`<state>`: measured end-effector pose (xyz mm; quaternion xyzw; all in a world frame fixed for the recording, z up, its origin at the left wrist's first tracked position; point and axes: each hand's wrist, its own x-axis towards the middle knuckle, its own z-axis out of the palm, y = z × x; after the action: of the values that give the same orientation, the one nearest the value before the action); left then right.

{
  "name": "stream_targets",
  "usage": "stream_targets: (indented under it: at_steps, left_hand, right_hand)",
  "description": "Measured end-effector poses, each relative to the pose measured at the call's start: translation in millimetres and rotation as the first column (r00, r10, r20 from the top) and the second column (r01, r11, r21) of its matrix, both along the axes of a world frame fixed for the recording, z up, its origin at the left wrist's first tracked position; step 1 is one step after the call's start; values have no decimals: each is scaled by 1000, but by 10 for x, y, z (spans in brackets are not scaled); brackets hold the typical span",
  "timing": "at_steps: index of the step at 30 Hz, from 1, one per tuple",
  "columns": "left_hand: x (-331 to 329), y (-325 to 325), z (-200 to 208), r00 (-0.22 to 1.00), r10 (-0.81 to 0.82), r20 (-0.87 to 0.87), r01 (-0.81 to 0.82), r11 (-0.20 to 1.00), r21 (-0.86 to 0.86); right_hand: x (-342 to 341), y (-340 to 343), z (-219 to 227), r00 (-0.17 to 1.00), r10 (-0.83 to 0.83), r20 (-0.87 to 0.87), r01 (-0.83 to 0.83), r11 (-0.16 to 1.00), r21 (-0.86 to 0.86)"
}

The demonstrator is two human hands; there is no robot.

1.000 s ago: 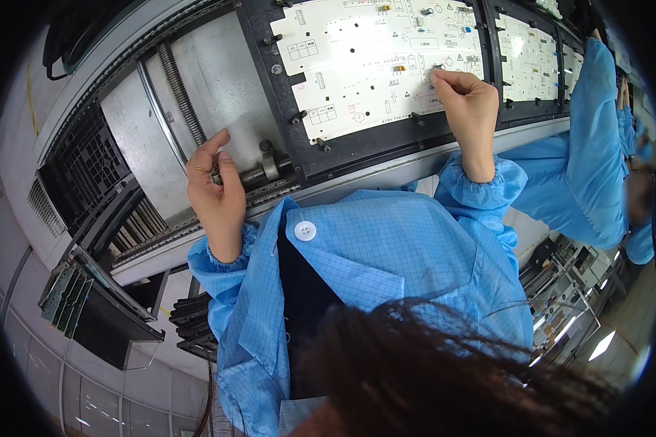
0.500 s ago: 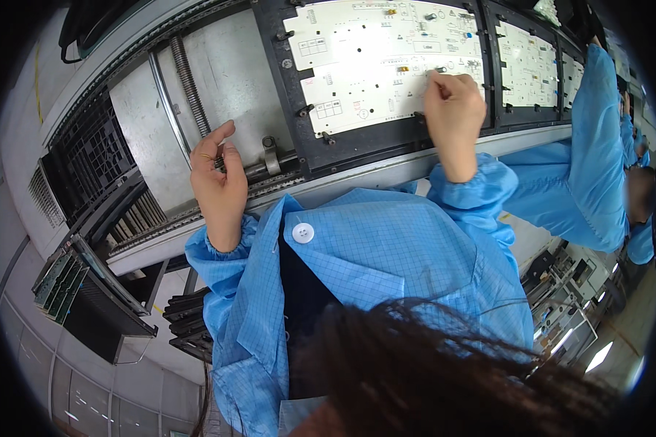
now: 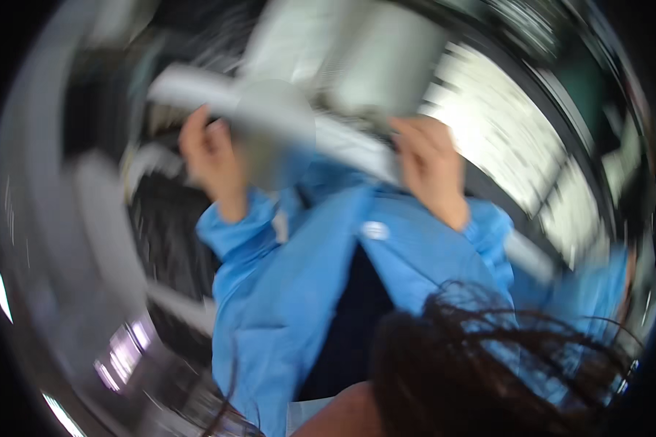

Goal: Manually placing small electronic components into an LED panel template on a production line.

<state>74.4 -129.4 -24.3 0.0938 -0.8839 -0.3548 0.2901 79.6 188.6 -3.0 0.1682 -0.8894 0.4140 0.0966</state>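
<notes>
Motion blurs the whole view. My left hand (image 3: pixel 215 160) is raised at the left, near the pale conveyor rail; its thumb and loosely bent fingers look apart, and no object shows in them. To the right, my right hand (image 3: pixel 434 164) is over the rail, beside the near left corner of a white circuit board (image 3: pixel 499 109) in a dark frame. Its fingers bend downward, but smearing hides whether they pinch anything small.
A pale rail (image 3: pixel 357 146) runs slantwise past both hands. Beyond it lies a grey metal plate (image 3: pixel 390 62). Farther right along the line is another white board (image 3: pixel 572 211). Dark, smeared equipment (image 3: pixel 171 247) stands at the lower left.
The view has swung, turning the line to a slant. My right hand has left the board's middle and come down to its near left corner. My left hand is now off the metal plate.
</notes>
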Motion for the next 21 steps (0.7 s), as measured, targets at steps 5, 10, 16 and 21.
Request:
stream_targets:
  at_steps: [5,10,16,21]
  left_hand:
    - [1628,-521,362,706,707,33,-679,690,-250]
    - [3813,-1149,193,-316,941,123,-838,-216,-501]
    - [4802,-2206,-194,235,802,549,-971,225,87]
    - [4900,-2719,-411,253,803,540,-967,193,167]
  right_hand:
    - [327,110,51,953,181,-242,-98,943,318]
    - [469,-457,7,869,490,65,-469,858,-208]
    - [465,-2079,-115,552,830,80,-808,556,-193]
    - [524,-3371,-459,447,892,-63,-892,440,-102]
